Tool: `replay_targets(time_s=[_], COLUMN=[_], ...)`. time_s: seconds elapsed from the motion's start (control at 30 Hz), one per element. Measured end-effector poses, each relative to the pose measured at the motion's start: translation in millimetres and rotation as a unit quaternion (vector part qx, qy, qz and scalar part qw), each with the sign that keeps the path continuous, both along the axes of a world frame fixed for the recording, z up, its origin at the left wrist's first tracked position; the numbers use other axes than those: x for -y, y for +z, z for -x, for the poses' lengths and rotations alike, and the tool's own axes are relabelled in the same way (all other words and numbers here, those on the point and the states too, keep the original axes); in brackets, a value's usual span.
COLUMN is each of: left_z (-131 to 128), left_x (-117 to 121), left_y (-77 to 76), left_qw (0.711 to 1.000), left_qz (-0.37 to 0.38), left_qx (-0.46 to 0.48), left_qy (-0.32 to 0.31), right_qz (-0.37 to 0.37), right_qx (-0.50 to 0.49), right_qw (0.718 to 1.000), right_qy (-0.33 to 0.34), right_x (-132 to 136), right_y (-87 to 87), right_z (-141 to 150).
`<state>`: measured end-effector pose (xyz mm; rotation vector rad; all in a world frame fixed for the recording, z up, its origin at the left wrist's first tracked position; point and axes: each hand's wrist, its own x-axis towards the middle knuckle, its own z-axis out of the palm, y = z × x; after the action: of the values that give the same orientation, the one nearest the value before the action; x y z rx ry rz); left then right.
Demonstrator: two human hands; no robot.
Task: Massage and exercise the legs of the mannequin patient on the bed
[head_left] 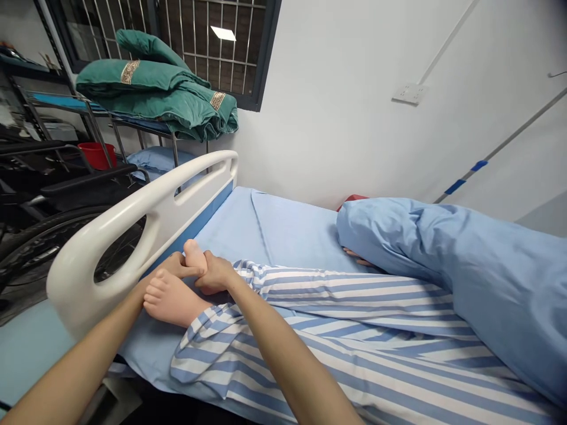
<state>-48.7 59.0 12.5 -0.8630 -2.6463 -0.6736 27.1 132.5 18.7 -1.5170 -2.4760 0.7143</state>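
A figure in blue-and-white striped trousers (pixel 336 307) lies on a hospital bed with a light blue sheet (pixel 283 227). Its two bare feet point toward the white footboard (pixel 146 212). My right hand (pixel 217 274) is wrapped round the far foot (pixel 194 254) near the ankle. My left hand (pixel 177 265) grips the same foot from the footboard side, fingers closed over it. The near foot (pixel 170 298) lies free beside my left forearm.
A light blue duvet (pixel 465 265) covers the figure's upper part at right. Left of the bed stand a black wheelchair (pixel 53 206) and a metal rack holding folded green blankets (pixel 163 88) and a red basin (pixel 97 154). A white wall runs behind.
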Motion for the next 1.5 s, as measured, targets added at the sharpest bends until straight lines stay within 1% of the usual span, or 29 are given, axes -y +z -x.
replay_targets(time_s=[0.07,0.17,0.23,0.37,0.47,0.57,0.63,0.73,0.93,1.1,1.23,1.33,1.4,1.5], left_z=[-0.7,-0.2,1.4,3.0,1.0,-1.1,-1.3,-1.4,-3.4,2.7,4.9,-0.8,-6.0,-4.8], left_x=[-2.5,-7.0,-9.7,-12.0,-10.3,-7.4,-5.5,-3.7,-4.3,-9.6,-11.4,-9.3,-6.3,2.7], left_y=[-2.3,-5.7,-7.5,-7.3,-3.9,-0.9,0.2,2.5,8.9,1.9,-2.1,1.9,7.4,17.0], left_qw=[0.999,0.995,0.994,0.991,0.989,0.987,0.987,0.991,0.991,0.989,0.993,0.995,0.995,0.990], left_qz=[-0.023,-0.059,-0.083,-0.129,-0.140,-0.155,-0.154,-0.130,-0.122,-0.126,-0.098,-0.085,-0.091,-0.120], left_qx=[-0.036,-0.054,-0.045,0.007,0.038,0.044,0.036,0.030,0.050,0.069,0.054,0.038,0.041,0.078], left_qy=[0.028,0.061,0.057,0.035,0.021,0.011,0.008,0.009,0.023,0.024,0.026,0.033,0.031,0.002], right_qz=[0.004,0.017,0.010,-0.017,-0.017,-0.017,-0.019,-0.028,-0.052,-0.050,-0.051,-0.043,-0.041,-0.062], right_qx=[0.002,0.003,-0.001,0.001,0.003,-0.001,0.002,0.010,0.006,-0.003,-0.005,-0.001,0.001,0.012], right_qw=[1.000,1.000,1.000,1.000,1.000,1.000,1.000,0.999,0.999,0.999,0.999,0.999,0.999,0.995], right_qy=[-0.002,0.004,-0.001,-0.009,-0.007,-0.009,-0.012,-0.012,-0.008,-0.013,-0.009,-0.013,-0.025,-0.076], right_x=[1.0,-0.8,-3.5,-7.2,-6.0,-3.0,-1.5,-1.4,-4.7,-7.1,-6.9,-3.9,0.9,16.4], right_y=[2.0,1.4,-1.6,-7.8,-7.6,-5.7,-5.3,-6.4,-10.8,-16.4,-15.9,-11.2,-7.1,0.8], right_z=[-0.3,-0.1,0.7,2.3,2.1,1.9,2.3,3.0,3.0,3.6,2.3,1.5,3.0,8.5])
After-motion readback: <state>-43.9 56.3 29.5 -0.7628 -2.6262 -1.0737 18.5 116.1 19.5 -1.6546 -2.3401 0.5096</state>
